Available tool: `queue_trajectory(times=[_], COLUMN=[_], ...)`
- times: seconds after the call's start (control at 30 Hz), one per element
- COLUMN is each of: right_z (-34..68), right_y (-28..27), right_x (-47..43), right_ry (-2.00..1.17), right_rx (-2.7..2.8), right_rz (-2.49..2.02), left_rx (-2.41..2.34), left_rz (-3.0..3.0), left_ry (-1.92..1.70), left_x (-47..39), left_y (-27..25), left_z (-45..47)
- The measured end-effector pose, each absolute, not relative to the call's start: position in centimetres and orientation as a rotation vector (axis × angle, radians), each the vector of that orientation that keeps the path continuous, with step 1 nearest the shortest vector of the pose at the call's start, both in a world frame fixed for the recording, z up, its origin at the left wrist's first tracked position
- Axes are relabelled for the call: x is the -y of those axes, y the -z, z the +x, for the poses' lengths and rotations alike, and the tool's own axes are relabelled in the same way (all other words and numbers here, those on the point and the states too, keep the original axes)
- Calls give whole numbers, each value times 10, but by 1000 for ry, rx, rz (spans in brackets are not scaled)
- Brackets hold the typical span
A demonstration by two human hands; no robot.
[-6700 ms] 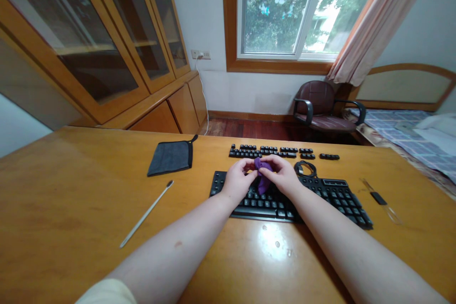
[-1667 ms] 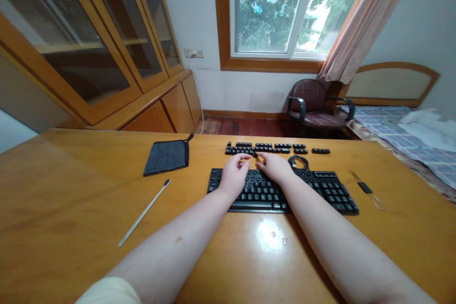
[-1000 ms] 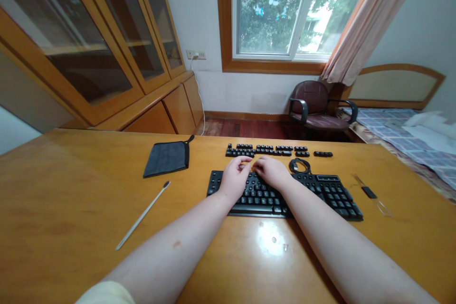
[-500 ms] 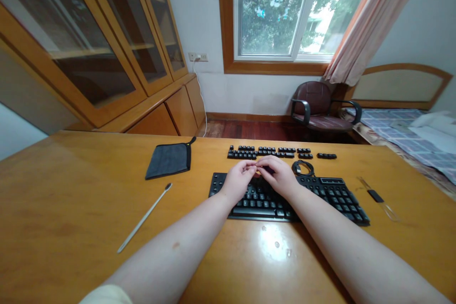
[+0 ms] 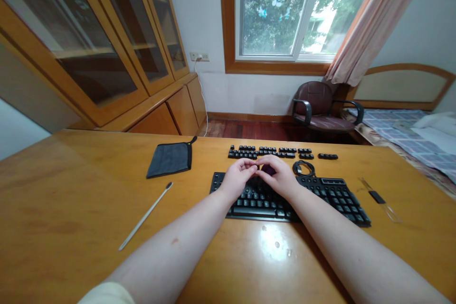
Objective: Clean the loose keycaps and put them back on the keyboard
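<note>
My left hand [image 5: 238,178] and my right hand [image 5: 280,178] meet at the fingertips above a black keyboard [image 5: 256,212]. Fingers and thumbs of both are closed in a pinch. A small dark piece shows between the fingertips, too small to name. Under the curve of my right palm a dark purple patch [image 5: 268,169] is partly visible; what it is I cannot tell. My hands hide the keyboard's upper middle. Behind it, loose black keycaps [image 5: 242,155] lie in rows. A coiled black USB cable [image 5: 304,168] rests just beyond the keyboard.
A dark grey zip pouch [image 5: 170,159] and a slim whitish stick with a dark brush-like tip [image 5: 146,216] lie left on the wooden desk [image 5: 71,199]. To the right is a wire keycap puller [image 5: 376,197] with a black handle. An armchair [image 5: 317,104] stands beyond the desk.
The fingertips have shifted slightly, and more of the dark purple patch shows under my right hand. The keyboard and loose keycaps have stayed put.
</note>
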State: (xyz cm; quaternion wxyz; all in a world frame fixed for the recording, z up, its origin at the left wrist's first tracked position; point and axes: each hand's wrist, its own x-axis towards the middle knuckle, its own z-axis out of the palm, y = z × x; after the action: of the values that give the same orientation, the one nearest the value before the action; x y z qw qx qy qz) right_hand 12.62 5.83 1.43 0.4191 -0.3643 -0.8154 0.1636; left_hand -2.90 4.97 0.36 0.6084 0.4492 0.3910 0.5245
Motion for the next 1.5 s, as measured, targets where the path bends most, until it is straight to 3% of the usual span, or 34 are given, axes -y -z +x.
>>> queue_trajectory(times=[0.4, 0.63, 1.27, 1.5], right_z=[130, 131, 125, 121], right_y=[-2, -11, -9, 0], right_x=[-76, -69, -58, -62], right_ry=[-342, -104, -1044, -998], right_rx=[2116, 2009, 1716, 1646], right_rz=[-1240, -1297, -932, -973], left_rx=[-1045, -1024, -1051, -1047], left_rz=[1140, 1158, 1208, 1242], left_ry=[-1276, -1244, -1262, -1259], left_x=[-50, -50, -52, -52], left_y=[-2, -1, 3, 0], left_z=[-31, -29, -29, -28])
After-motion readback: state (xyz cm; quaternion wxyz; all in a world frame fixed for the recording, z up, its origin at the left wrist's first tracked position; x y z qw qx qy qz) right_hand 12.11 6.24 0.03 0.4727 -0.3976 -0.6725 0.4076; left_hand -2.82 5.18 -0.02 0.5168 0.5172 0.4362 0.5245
